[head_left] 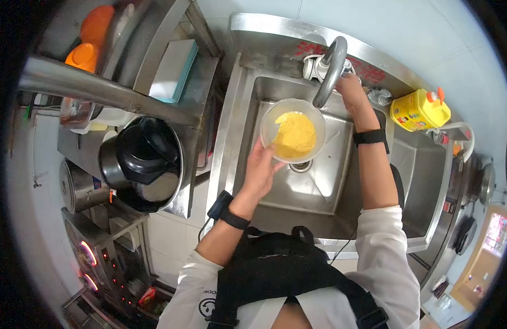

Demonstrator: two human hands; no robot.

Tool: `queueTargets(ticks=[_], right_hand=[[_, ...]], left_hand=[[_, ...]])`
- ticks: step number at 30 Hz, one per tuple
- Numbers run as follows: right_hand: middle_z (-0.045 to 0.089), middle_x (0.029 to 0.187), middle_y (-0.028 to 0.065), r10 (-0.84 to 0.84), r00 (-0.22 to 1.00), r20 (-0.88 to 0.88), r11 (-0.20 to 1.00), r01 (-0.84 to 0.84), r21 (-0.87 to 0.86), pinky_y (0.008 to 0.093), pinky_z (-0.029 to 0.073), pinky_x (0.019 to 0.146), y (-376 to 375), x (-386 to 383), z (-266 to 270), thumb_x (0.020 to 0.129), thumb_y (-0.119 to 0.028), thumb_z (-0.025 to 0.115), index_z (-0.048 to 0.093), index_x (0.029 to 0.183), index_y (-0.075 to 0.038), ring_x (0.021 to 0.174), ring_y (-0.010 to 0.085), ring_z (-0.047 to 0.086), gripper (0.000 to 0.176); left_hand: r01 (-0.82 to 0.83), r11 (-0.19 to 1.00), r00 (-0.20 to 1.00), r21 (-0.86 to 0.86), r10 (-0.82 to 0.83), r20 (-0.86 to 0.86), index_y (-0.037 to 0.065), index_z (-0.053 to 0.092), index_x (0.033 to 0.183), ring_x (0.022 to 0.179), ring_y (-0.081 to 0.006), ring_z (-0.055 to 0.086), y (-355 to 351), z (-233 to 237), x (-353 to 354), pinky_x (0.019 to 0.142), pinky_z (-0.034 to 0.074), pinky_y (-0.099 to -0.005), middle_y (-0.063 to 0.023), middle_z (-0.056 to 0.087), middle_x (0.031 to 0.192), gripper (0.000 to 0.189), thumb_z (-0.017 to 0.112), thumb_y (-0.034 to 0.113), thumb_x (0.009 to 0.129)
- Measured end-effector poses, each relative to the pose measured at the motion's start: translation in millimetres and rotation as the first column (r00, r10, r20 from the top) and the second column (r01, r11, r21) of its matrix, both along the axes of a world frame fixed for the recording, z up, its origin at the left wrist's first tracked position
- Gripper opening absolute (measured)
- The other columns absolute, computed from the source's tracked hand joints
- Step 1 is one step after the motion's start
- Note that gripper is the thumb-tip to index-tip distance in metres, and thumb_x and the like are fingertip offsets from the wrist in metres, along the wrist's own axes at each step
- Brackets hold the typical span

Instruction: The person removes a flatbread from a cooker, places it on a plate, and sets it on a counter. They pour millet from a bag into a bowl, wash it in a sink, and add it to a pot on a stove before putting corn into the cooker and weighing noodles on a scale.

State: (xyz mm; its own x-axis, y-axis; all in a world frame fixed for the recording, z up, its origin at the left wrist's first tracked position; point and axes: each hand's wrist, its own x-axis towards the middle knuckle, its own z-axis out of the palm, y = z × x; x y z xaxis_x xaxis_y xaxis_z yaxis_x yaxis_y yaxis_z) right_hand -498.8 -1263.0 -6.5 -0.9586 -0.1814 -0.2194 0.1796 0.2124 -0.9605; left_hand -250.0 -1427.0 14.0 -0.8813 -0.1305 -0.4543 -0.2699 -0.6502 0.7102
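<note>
Left grip [263, 164] clasps bowl [266, 125] of yellow grain [295, 134] under faucet [331, 68]; right grip [349, 88] is at its base, closure unclear. I judge a hard flow would wash grain down the drain [300, 165].

Even, bright overhead lighting. Strong fisheye distortion bends straight edges; a black vignette rings the frame. Mild glare on the steel sink [240, 109] rim. Soft blur toward the far-right periphery.

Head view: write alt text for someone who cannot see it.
The left hand holds a clear bowl of yellow grains under the faucet over a steel sink, while the right hand rests at the faucet's base.
</note>
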Motion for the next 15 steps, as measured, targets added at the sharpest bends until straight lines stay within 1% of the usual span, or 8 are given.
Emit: queueTargets(ticks=[1, 3, 7, 8, 10, 12, 13, 15], right_hand=[[0.054, 0.075, 0.0131, 0.009, 1.000, 0.008, 1.000, -0.009, 0.009, 0.0344, 0.041, 0.059, -1.9, -5.6, 0.4, 0.073, -0.010, 0.055, 0.054, 0.080, 0.008, 0.069, 0.0186, 0.052, 0.019], [0.059, 0.089, 0.0108, 0.169, 0.962, 0.215, 0.956, -0.106, -0.275, 0.0270, 0.045, 0.074, -4.2, -16.2, 11.1, 0.081, -0.007, 0.052, 0.052, 0.101, 0.005, 0.083, 0.0158, 0.056, 0.024], [0.059, 0.095, 0.0128, 0.130, 0.983, 0.132, 0.892, -0.057, -0.449, 0.0280, 0.046, 0.078, -3.0, 7.7, 24.8, 0.085, -0.006, 0.045, 0.053, 0.101, 0.004, 0.087, 0.0172, 0.058, 0.021], [0.060, 0.092, 0.0108, 0.130, 0.991, -0.021, 0.948, -0.130, -0.291, 0.0269, 0.045, 0.079, -5.2, 31.6, 46.4, 0.085, -0.005, 0.043, 0.055, 0.099, 0.004, 0.086, 0.0166, 0.058, 0.021], [0.059, 0.085, 0.0058, 0.171, 0.982, -0.080, 0.978, -0.179, -0.109, 0.0238, 0.045, 0.071, 14.1, 62.8, 51.3, 0.079, 0.004, 0.039, 0.058, 0.090, 0.001, 0.076, 0.0120, 0.055, 0.022], [0.059, 0.085, 0.0077, 0.453, 0.884, -0.113, 0.890, -0.455, 0.012, 0.0254, 0.045, 0.071, 18.3, 94.7, 52.4, 0.077, 0.006, 0.039, 0.057, 0.092, 0.003, 0.077, 0.0133, 0.057, 0.024], [0.058, 0.089, 0.0132, 0.459, 0.885, -0.080, 0.886, -0.449, 0.118, 0.0304, 0.045, 0.077, 8.6, 110.8, 53.9, 0.074, 0.007, 0.042, 0.056, 0.093, 0.005, 0.085, 0.0204, 0.058, 0.023], [0.053, 0.107, 0.0183, 0.536, 0.779, -0.326, 0.810, -0.366, 0.458, 0.0343, 0.039, 0.089, -8.0, 127.4, 41.1, 0.073, 0.010, 0.041, 0.052, 0.107, 0.003, 0.103, 0.0299, 0.051, 0.037]], left_hand=[[0.018, 0.999, 1.000, 0.026, -0.019, 0.012, 0.009, 0.024, 0.133, 0.115, -0.0218, 0.043, 0.7, -2.4, -2.8, 0.092, 0.043, -0.0397, -0.0098, 0.037, 0.129, 0.045, 0.037, 0.015, 0.091], [0.032, 0.999, 0.999, 0.044, -0.032, 0.011, 0.009, 0.023, 0.134, 0.116, -0.0220, 0.042, 1.3, -7.3, -8.9, 0.092, 0.042, -0.0396, -0.0103, 0.037, 0.129, 0.045, 0.036, 0.015, 0.091], [0.009, 0.997, 1.000, 0.081, -0.008, -0.008, 0.008, 0.023, 0.134, 0.117, -0.0225, 0.041, 4.0, -3.8, -16.5, 0.094, 0.041, -0.0385, -0.0114, 0.037, 0.129, 0.045, 0.035, 0.011, 0.090], [0.008, 0.997, 1.000, 0.083, -0.008, -0.006, 0.008, 0.023, 0.134, 0.117, -0.0225, 0.041, 4.5, -4.8, -18.5, 0.094, 0.041, -0.0385, -0.0114, 0.037, 0.129, 0.045, 0.035, 0.011, 0.090], [-0.055, 0.997, 0.993, 0.058, 0.061, -0.099, 0.007, 0.026, 0.132, 0.109, -0.0171, 0.047, 7.0, -8.0, -19.8, 0.082, 0.046, -0.0282, -0.0086, 0.041, 0.125, 0.048, 0.042, 0.005, 0.087], [-0.078, 0.997, 0.987, -0.009, 0.076, -0.140, 0.007, 0.024, 0.133, 0.104, -0.0154, 0.050, 8.7, -19.1, -18.6, 0.080, 0.046, -0.0255, -0.0083, 0.042, 0.124, 0.052, 0.043, 0.003, 0.085], [-0.100, 0.992, 0.978, -0.082, 0.082, -0.191, 0.007, 0.022, 0.135, 0.100, -0.0136, 0.052, 9.1, -22.3, -18.8, 0.079, 0.046, -0.0228, -0.0081, 0.043, 0.123, 0.055, 0.044, 0.001, 0.084], [-0.061, 0.985, 0.981, -0.161, 0.030, -0.190, 0.007, 0.021, 0.135, 0.095, -0.0118, 0.053, 11.7, -21.9, -17.5, 0.078, 0.046, -0.0219, -0.0080, 0.044, 0.122, 0.057, 0.045, 0.002, 0.084]])
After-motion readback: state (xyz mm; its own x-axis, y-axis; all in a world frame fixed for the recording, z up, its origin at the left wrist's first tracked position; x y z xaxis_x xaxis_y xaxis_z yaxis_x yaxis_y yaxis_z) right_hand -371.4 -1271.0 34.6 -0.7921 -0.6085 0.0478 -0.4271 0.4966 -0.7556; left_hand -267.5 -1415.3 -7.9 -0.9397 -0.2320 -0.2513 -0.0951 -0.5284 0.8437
